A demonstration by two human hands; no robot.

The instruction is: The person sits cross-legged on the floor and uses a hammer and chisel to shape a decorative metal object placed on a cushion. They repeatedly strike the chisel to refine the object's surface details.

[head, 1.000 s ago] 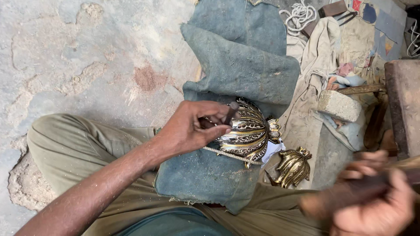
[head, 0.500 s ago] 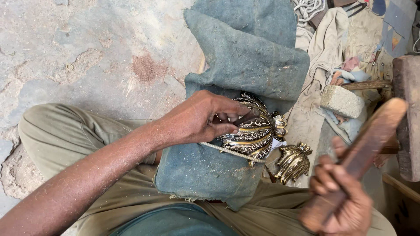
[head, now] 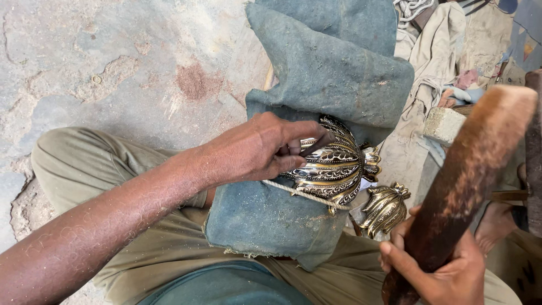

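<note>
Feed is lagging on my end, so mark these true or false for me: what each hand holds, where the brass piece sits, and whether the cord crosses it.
1. The left hand holds a thin dark tool against the ribbed brass piece. True.
2. The right hand is empty. False: it grips a raised wooden mallet.
3. The brass piece lies on bare floor. False: it rests on a blue-grey cloth pad.
4. A pale cord runs across the brass piece. True.
5. A second, smaller brass piece lies beside it. True.
</note>
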